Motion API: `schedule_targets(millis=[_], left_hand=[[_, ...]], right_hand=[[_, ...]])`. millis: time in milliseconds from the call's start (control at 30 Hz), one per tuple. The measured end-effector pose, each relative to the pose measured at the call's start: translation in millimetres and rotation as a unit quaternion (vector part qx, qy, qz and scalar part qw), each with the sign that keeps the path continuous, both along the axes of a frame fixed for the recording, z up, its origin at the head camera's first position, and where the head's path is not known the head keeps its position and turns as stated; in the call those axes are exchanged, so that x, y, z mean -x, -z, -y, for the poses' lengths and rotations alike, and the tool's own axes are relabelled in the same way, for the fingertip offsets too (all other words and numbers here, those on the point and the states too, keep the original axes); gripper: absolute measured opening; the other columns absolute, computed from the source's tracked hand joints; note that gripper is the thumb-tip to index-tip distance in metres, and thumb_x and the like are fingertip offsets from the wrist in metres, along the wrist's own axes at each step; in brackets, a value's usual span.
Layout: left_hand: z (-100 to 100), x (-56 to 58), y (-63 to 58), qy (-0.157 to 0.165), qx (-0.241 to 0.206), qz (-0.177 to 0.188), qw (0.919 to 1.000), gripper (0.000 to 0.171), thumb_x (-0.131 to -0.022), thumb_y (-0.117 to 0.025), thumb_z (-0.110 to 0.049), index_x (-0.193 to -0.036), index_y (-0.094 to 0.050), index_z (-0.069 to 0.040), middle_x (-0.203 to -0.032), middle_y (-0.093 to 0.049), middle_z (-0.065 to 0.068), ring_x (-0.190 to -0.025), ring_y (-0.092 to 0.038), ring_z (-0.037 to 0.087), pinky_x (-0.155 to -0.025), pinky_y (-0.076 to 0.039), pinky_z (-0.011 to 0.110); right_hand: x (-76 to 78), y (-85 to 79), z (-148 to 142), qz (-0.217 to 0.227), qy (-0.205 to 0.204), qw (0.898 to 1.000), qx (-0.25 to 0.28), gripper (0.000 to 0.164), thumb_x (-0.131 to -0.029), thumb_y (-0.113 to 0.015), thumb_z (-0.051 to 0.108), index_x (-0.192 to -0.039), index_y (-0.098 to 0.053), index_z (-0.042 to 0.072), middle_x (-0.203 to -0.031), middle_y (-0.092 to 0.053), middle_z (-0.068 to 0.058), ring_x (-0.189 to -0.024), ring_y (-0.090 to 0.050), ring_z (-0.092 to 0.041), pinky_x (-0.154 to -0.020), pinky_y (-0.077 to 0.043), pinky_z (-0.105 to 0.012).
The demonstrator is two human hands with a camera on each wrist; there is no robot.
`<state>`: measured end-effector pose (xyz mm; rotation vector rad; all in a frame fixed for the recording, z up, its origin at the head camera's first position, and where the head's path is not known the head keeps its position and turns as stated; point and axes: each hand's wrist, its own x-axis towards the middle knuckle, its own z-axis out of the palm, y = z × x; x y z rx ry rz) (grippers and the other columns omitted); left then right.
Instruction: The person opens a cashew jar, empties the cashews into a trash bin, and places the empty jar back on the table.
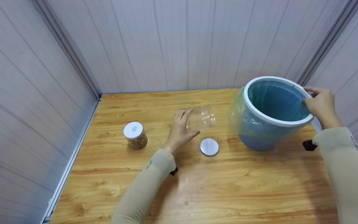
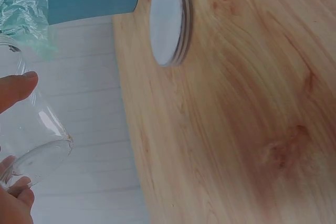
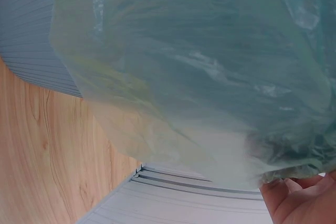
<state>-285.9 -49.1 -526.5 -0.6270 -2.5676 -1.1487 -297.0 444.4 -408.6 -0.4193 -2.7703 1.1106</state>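
Left of the bin [image 1: 256,142], a clear jar [image 1: 200,118] is held sideways

Just left of the bin, the left grip [image 1: 180,130] holds the jar between thumb and fingers. At the bin's far-right edge, the right grip [image 1: 323,104] pinches the white rim [image 1: 273,122], thumb inside, with the liner [image 1: 238,115] gathered there. The step in hand seems to be bringing jar and bin together; the next move probably calls for a steady rim and a careful carry rightward.

The jar is smooth, transparent, round-walled and seemingly empty. The liner is thin, crinkled green film, loose around the bin's bluish wall. Left of the bin and nearer the person, a flat white lid [image 1: 209,147] lies on the wood-grain worktop [image 1: 228,186], its edge ridged. Farthest left of the bin, a second jar [image 1: 138,142] stands upright, white-capped, holding brown bits too small to identify.
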Motion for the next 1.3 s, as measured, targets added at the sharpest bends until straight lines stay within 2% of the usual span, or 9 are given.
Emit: schedule_targets(millis=[67, 133, 300, 567, 700, 867, 1067, 1133, 1300], left_hand=[[2, -0.2, 2.5, -0.003, -0.001, -0.001, 1.0000, 0.094, -0.083, -0.096, -0.016, -0.162, -0.046, -0.009, -0.159, -0.051, 0.016, -0.151, -0.044, 0.037, -0.126, -0.043, 0.051], [4, -0.5, 4.7, -0.008, -0.002, -0.003, 1.0000, 0.094, -0.082, -0.096, -0.016, -0.161, -0.047, -0.009, -0.159, -0.052, 0.016, -0.150, -0.045, 0.037, -0.125, -0.044, 0.052], [10, -0.9, 10.2, -0.016, -0.004, -0.007, 0.9998, 0.093, -0.082, -0.097, -0.015, -0.160, -0.048, -0.008, -0.159, -0.052, 0.016, -0.149, -0.046, 0.039, -0.124, -0.045, 0.053], [20, -1.7, 16.4, -0.026, -0.009, 0.008, 0.9996, 0.093, -0.082, -0.097, -0.015, -0.161, -0.048, -0.010, -0.160, -0.051, 0.016, -0.151, -0.045, 0.038, -0.124, -0.045, 0.055], [24, -2.3, 19.4, -0.036, -0.016, 0.023, 0.9990, 0.094, -0.081, -0.097, -0.014, -0.161, -0.048, -0.010, -0.160, -0.052, 0.017, -0.151, -0.047, 0.038, -0.123, -0.046, 0.055], [30, -2.9, 22.6, -0.050, -0.025, 0.045, 0.9974, 0.094, -0.081, -0.097, -0.014, -0.162, -0.048, -0.010, -0.162, -0.050, 0.017, -0.151, -0.046, 0.038, -0.122, -0.047, 0.056], [35, -2.5, 25.4, -0.070, -0.037, 0.075, 0.9940, 0.095, -0.081, -0.098, -0.017, -0.162, -0.047, -0.010, -0.162, -0.049, 0.018, -0.153, -0.045, 0.040, -0.124, -0.045, 0.058], [37, -1.1, 26.7, -0.076, -0.041, 0.080, 0.9931, 0.095, -0.081, -0.098, -0.017, -0.161, -0.048, -0.010, -0.161, -0.050, 0.018, -0.152, -0.045, 0.040, -0.123, -0.045, 0.059], [43, 2.1, 31.0, -0.085, -0.055, 0.086, 0.9911, 0.095, -0.080, -0.098, -0.017, -0.160, -0.049, -0.010, -0.160, -0.052, 0.017, -0.151, -0.047, 0.039, -0.124, -0.044, 0.060]], right_hand=[[0.1, -0.6, -1, 0.000, -0.002, 1.000, -0.002, 0.059, -0.103, -0.055, 0.004, -0.162, -0.049, 0.004, -0.126, -0.059, -0.028, -0.079, -0.063, -0.006, -0.058, -0.052, -0.007], [-0.1, -1.2, -1, 0.001, -0.003, 1.000, -0.004, 0.059, -0.103, -0.055, 0.004, -0.162, -0.049, 0.004, -0.126, -0.060, -0.029, -0.078, -0.063, -0.005, -0.058, -0.053, -0.007], [-0.8, -1.5, -2, 0.008, -0.001, 1.000, -0.002, 0.058, -0.105, -0.054, 0.005, -0.163, -0.048, 0.004, -0.129, -0.058, -0.029, -0.092, -0.069, -0.022, -0.064, -0.060, -0.012], [-1.4, -1.7, -4, 0.011, 0.001, 1.000, 0.000, 0.060, -0.104, -0.054, 0.003, -0.163, -0.047, 0.004, -0.128, -0.058, -0.029, -0.083, -0.067, -0.014, -0.059, -0.056, -0.010], [-2.4, -1.6, -4, 0.010, 0.004, 1.000, 0.001, 0.059, -0.104, -0.054, 0.003, -0.163, -0.048, 0.005, -0.129, -0.058, -0.028, -0.089, -0.068, -0.019, -0.060, -0.057, -0.010], [-3.4, -1.7, -3, 0.017, 0.005, 1.000, 0.005, 0.058, -0.106, -0.053, 0.004, -0.164, -0.046, 0.005, -0.132, -0.056, -0.028, -0.100, -0.068, -0.027, -0.068, -0.061, -0.015], [-1.7, -2.7, -4, 0.007, -0.001, 1.000, 0.001, 0.059, -0.103, -0.055, 0.002, -0.162, -0.048, 0.003, -0.128, -0.058, -0.028, -0.081, -0.064, -0.008, -0.061, -0.056, -0.009], [-1.2, -2.9, -4, 0.005, -0.003, 1.000, -0.001, 0.060, -0.102, -0.055, 0.002, -0.162, -0.049, 0.003, -0.126, -0.058, -0.028, -0.078, -0.062, -0.006, -0.058, -0.053, -0.007], [-1.6, -2.2, -3, 0.009, -0.001, 1.000, 0.007, 0.060, -0.104, -0.053, 0.003, -0.163, -0.047, 0.004, -0.128, -0.057, -0.028, -0.089, -0.065, -0.019, -0.059, -0.052, -0.006]])
